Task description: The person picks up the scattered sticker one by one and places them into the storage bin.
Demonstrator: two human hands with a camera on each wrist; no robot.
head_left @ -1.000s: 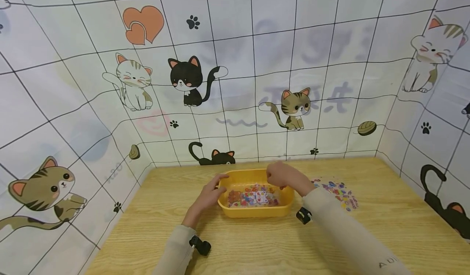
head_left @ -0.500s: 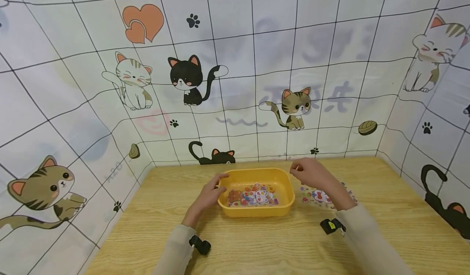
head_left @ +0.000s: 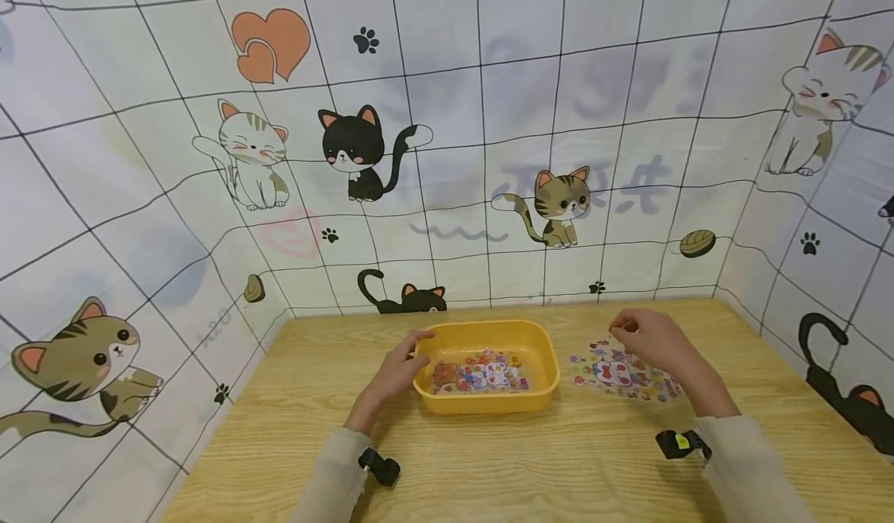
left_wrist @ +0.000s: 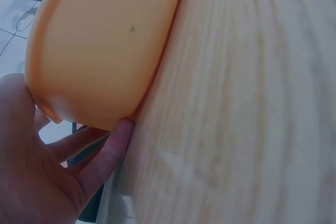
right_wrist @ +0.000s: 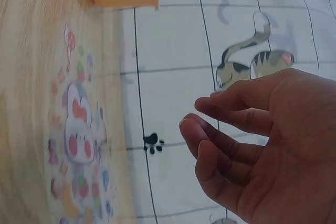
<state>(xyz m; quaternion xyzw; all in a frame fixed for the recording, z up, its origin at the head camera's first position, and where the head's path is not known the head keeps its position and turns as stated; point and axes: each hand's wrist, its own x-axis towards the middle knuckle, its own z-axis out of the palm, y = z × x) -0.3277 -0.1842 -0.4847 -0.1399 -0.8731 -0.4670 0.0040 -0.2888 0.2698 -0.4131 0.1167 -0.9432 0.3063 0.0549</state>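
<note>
A yellow plastic basin (head_left: 485, 404) stands on the wooden table. My left hand (head_left: 400, 369) grips its left end, with fingers at the rim and against the outer wall in the left wrist view. Inside lies a colourful pile of stickers (head_left: 494, 374), among them a brown bear and a white character. To the right of the basin, a clear sticker sheet (head_left: 613, 373) with a red-bowed bunny lies flat on the table. Above its far right part hovers my right hand (head_left: 653, 338), its fingers loosely curled. The right wrist view shows nothing between thumb and fingers.
The wooden table (head_left: 482, 461) meets a white cat-print wall covering (head_left: 454, 158) at the back and both sides. Small black cameras (head_left: 380, 467) are strapped to both sleeved wrists.
My right hand has moved from the basin's right inner side out to the right, over the sticker sheet, uncovering its bunny. My left hand stays on the basin.
</note>
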